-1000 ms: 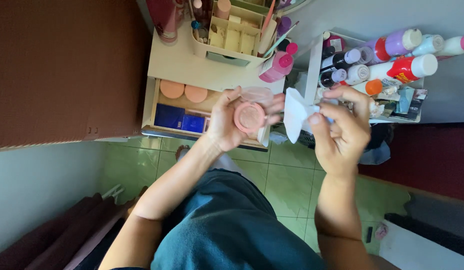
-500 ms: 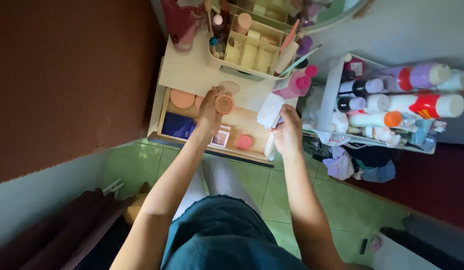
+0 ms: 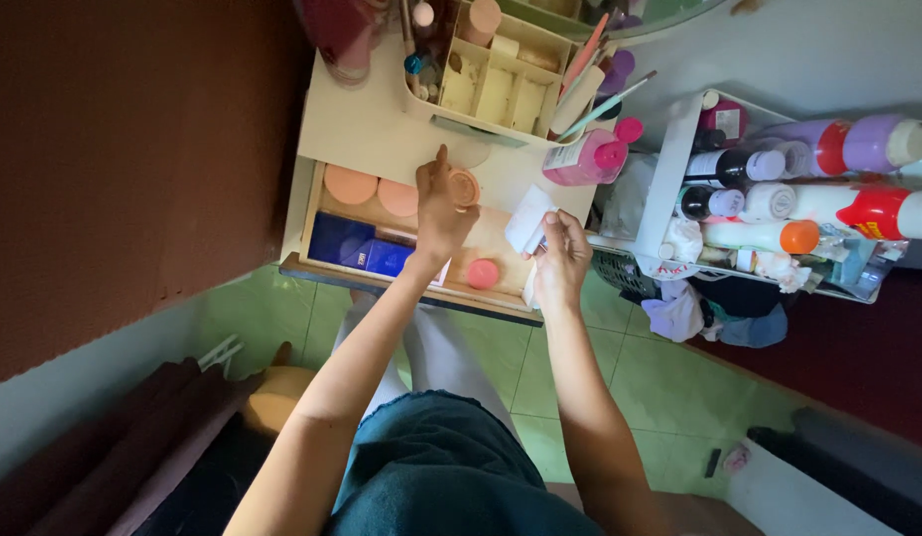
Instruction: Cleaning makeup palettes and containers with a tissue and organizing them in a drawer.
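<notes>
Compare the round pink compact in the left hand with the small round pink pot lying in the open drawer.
The round pink compact is held up in the left hand above the wooden drawer; the small round pink pot lies loose on the drawer floor, untouched. The compact looks paler and peachy; the pot a deeper coral. Both are round and pink.

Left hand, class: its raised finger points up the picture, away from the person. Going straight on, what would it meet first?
Probably the bare cream tabletop, then the cream organiser beyond the left hand; depth is unclear.

Peach round compact (image 3: pixel 465 188), white tissue (image 3: pixel 531 220), pink bottle (image 3: pixel 587 161), blue boxes (image 3: pixel 359 248), green floor tiles (image 3: pixel 669 377)
</notes>
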